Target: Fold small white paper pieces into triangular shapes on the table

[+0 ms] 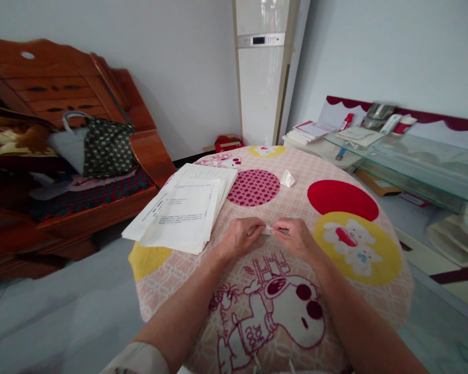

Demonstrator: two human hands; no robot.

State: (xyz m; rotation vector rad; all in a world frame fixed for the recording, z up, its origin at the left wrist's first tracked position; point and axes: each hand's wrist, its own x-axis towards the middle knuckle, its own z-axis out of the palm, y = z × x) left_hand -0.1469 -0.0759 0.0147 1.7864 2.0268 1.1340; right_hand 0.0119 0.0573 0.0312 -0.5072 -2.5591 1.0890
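Observation:
Both my hands rest together on the round table (203, 270), near its middle. My left hand (239, 237) and my right hand (295, 236) pinch a small white piece of paper (268, 229) between their fingertips; most of it is hidden by the fingers. A stack of white printed sheets (185, 208) lies to the left of my hands, hanging slightly over the table edge. A small folded white paper shape (287, 178) sits farther back on the cloth.
The table wears a pink cartoon cloth with red and yellow circles. A wooden bench (101, 208) with a dotted bag (105, 147) stands at left. A glass shelf (421, 163) with papers and small items is at right. A tall white appliance (262, 72) stands behind.

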